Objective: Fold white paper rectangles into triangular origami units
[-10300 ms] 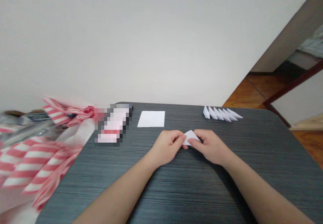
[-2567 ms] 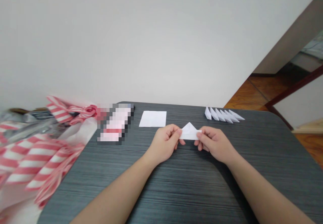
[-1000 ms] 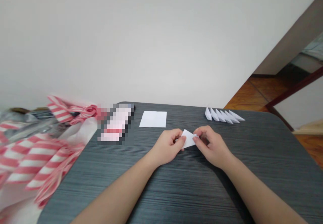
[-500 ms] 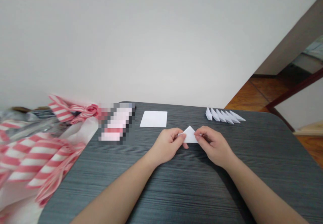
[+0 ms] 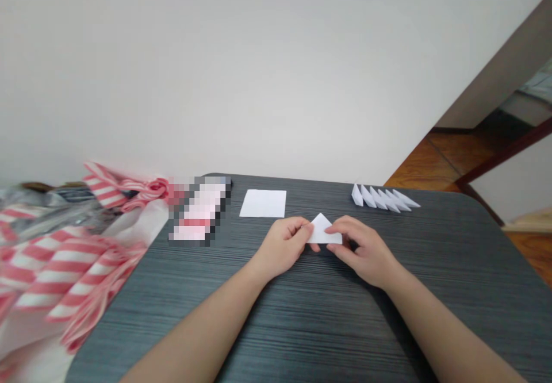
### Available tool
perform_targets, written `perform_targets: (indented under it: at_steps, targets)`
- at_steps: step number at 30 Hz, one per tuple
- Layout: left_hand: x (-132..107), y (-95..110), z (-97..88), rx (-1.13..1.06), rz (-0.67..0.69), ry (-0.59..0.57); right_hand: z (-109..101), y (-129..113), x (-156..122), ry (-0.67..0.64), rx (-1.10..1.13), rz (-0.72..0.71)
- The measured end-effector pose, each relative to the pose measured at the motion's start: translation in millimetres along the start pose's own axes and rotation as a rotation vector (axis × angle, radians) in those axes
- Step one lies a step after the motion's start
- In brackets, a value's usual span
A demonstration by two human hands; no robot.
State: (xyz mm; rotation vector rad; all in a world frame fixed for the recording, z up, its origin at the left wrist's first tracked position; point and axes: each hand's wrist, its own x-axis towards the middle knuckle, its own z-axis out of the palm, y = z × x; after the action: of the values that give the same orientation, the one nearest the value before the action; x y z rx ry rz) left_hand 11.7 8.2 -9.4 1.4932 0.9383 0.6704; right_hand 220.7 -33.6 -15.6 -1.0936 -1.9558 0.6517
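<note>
A small white paper folded into a triangle [image 5: 320,231] is held just above the dark table, its point facing away from me. My left hand [image 5: 285,246] pinches its left corner between thumb and fingers. On the other side, my right hand [image 5: 360,248] has its index finger on the paper's face and its thumb at the lower edge. A flat stack or sheet of white square paper [image 5: 263,203] lies beyond my left hand. Several folded white paper pieces [image 5: 382,198] stand in an overlapping row beyond my right hand.
The dark wood-grain table [image 5: 276,325] has rounded far corners and meets a pale wall [image 5: 276,72]. A blurred-out pinkish item [image 5: 200,207] lies at the table's left edge. Red-and-white striped cloth [image 5: 64,274] is heaped to the left. Wooden floor [image 5: 418,161] shows at the right.
The folded paper has shifted slightly left. My right hand's fingers have moved from its right corner onto its face and lower edge, leaving that corner visible.
</note>
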Motion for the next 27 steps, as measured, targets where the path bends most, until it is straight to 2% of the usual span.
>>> perform_targets:
  at_steps: [11,19,27]
  targets:
    - [0.3,7.0,0.4,0.016,0.014,-0.012,-2.5,-5.4,3.1,0.056,-0.042,0.003]
    - [-1.3,5.5,0.3,0.007,0.07,-0.077,0.2,-5.6,3.4,0.106,-0.059,0.084]
    - [-1.2,4.6,-0.5,0.198,0.049,-0.055,0.9,-4.4,3.2,0.108,-0.075,0.094]
